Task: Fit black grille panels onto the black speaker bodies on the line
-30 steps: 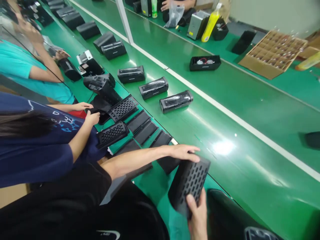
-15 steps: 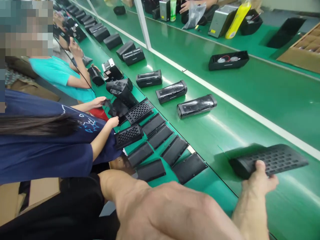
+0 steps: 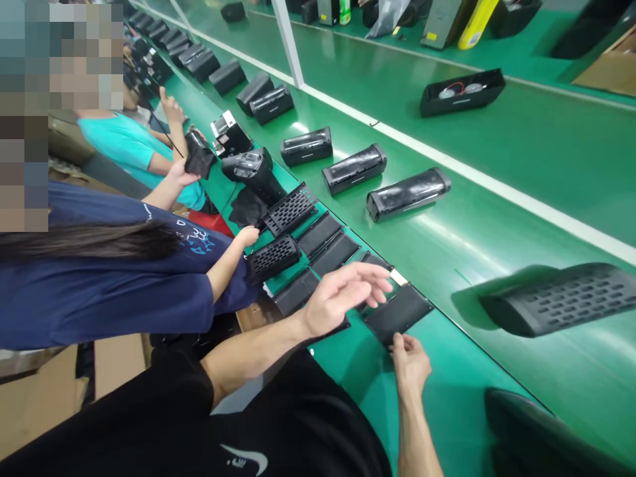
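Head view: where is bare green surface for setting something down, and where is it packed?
Bare belt lies between the perforated black grille and the white stripe. Flat black panels crowd the near edge by the left hand and right hand.

Bare green belt (image 3: pixel 497 199) lies open between the row of speakers (image 3: pixel 407 193) and the grille cover (image 3: pixel 561 298). Flat panels (image 3: pixel 328 242) crowd the near desk (image 3: pixel 447 384) edge, with a co-worker's hand (image 3: pixel 247 235) beside them. A dark rounded object (image 3: pixel 541 430) blocks the lower right corner.
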{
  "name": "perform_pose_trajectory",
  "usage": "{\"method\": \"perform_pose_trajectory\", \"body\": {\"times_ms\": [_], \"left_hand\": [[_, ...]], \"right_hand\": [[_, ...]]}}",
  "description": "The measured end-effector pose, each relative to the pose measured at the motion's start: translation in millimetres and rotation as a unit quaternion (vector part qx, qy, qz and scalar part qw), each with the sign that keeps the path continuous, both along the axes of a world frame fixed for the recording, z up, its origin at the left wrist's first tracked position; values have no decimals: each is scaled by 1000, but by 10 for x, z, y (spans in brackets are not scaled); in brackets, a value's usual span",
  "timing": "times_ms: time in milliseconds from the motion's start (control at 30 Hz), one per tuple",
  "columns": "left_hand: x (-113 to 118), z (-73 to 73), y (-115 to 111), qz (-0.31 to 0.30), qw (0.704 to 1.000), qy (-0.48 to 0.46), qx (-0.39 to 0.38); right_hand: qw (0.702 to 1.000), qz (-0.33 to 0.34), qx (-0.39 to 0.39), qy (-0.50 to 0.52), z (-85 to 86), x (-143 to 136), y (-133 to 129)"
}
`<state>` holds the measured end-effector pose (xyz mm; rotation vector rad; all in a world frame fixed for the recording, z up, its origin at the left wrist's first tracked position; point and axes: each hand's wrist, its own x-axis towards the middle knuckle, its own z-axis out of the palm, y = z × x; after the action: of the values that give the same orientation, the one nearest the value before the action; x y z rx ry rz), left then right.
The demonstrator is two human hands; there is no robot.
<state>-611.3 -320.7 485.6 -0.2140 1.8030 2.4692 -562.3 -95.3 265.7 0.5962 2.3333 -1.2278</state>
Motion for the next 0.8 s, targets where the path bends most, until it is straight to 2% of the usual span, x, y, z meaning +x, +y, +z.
{"method": "perform_pose_trajectory", "body": {"times_ms": [100, 200, 267, 333, 400, 433, 500, 567, 633, 700, 733, 800], "left_hand": [[11, -450, -43, 47, 992, -116, -12], [24, -759, -51, 41, 975, -219, -26], [26, -873, -12, -27, 954, -299, 8], [51, -929, 66, -154, 916, -365, 66], [124, -940, 168, -274, 872, -384, 133], [178, -932, 219, -313, 856, -377, 163], [306, -899, 297, -340, 845, -356, 208], [425, -862, 331, -321, 855, -345, 215], [510, -839, 331, -293, 868, -344, 206], [555, -832, 324, -282, 871, -349, 202], [566, -833, 324, -280, 870, -351, 202], [571, -839, 335, -276, 871, -353, 202]], "right_hand": [[1000, -7, 22, -12, 164, -73, 180], [1000, 25, -3, -18, 549, -56, 501], [997, 62, -32, -26, 848, 16, 703], [993, 104, -49, -24, 1114, 107, 855], [989, 133, -59, -17, 1312, 208, 954], [989, 133, -63, -18, 1382, 266, 986], [992, 87, -83, -33, 1467, 414, 1020], [991, -26, -130, -30, 1496, 611, 1007], [965, -172, -196, -1, 1490, 844, 942], [925, -275, -264, 11, 1474, 1070, 831], [911, -297, -287, -3, 1470, 1166, 767], [902, -298, -309, -43, 1477, 1301, 649]]}}
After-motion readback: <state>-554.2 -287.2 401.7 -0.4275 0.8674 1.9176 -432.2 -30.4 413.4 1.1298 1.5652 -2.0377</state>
